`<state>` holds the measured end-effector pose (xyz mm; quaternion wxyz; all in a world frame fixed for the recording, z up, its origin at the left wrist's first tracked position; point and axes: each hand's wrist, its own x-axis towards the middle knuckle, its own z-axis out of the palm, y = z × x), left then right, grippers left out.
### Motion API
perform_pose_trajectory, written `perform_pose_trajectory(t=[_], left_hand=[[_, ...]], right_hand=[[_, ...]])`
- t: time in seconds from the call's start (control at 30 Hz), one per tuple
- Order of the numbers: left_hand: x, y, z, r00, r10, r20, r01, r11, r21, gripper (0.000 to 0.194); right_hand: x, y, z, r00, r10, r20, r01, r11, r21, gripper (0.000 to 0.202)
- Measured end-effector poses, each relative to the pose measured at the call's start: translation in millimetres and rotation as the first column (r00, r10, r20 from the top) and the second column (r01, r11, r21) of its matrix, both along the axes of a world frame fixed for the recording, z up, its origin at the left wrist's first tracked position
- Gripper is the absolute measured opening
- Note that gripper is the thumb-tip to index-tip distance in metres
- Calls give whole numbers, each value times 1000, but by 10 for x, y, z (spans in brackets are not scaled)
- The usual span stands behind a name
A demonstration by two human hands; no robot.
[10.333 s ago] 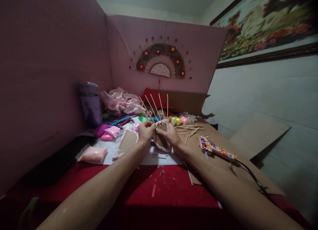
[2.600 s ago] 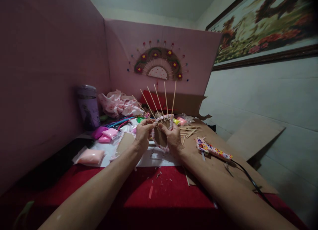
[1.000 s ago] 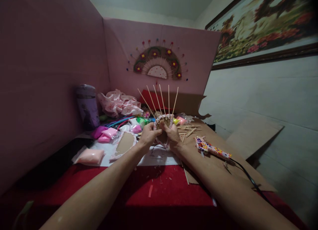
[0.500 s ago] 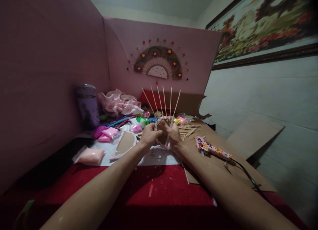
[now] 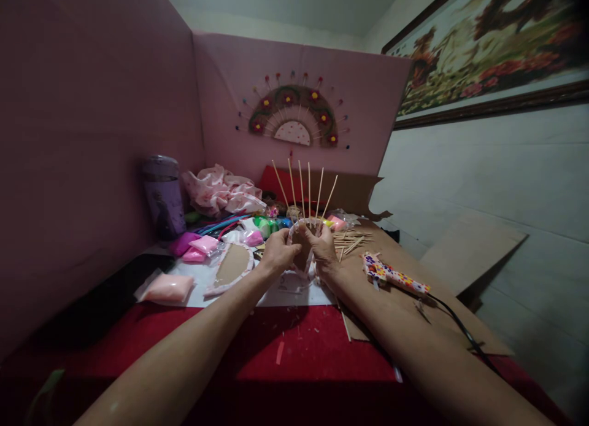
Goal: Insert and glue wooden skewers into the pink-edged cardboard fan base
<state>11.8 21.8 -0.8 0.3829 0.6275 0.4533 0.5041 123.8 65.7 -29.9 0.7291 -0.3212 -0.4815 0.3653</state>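
Six sticks (image 5: 309, 189), fanned up from an edged card (image 5: 304, 254), have tipped slightly rightward since half a second ago. Two hands hold the card above white paper (image 5: 276, 299), whose print is too small to read: left hand (image 5: 278, 251) clamped on its left edge, right hand (image 5: 324, 251) on its right, thumbs in front. Left lies a second card (image 5: 233, 265); right, a corded glue gun (image 5: 398, 276); back left, a purple cup (image 5: 162, 199).

sticks (image 5: 309, 189): matt wood | held panel (image 5: 304, 258): cardboard | peach packet (image 5: 169, 288): glossy plastic
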Motion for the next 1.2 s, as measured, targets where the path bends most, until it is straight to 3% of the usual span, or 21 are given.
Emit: perform_pose_trajectory(t=[0.17, 0.23, 0.33, 0.43, 0.6, 1.07, 1.2], left_hand=[[-1, -2, -2, 997, 44, -66, -42, 999, 26, 15], [-1, -3, -8, 994, 57, -90, -54, 998, 37, 13], [-1, -6, -12, 993, 65, -100, -61, 997, 46, 12], [1, -9, -7, 994, 63, -89, -60, 998, 36, 13], [2, -17, 9, 985, 95, -141, -85, 993, 77, 11], [2, -8, -20, 981, 79, -174, -64, 994, 88, 12], [2, 10, -44, 982, 80, -171, -64, 994, 94, 11]], right_hand=[[-3, -23, 9, 999, -34, 14, 35, 998, -59, 59], [6, -45, 24, 985, -147, 89, 151, 987, -47, 64], [22, -91, 62, 903, -385, 191, 386, 922, 34, 71], [30, -151, 102, 830, -495, 258, 468, 869, 160, 60], [28, -231, 154, 782, -474, 406, 401, 880, 254, 20], [8, -282, 158, 837, -380, 395, 280, 916, 287, 12], [-8, -317, 172, 810, -397, 431, 274, 907, 320, 14]])
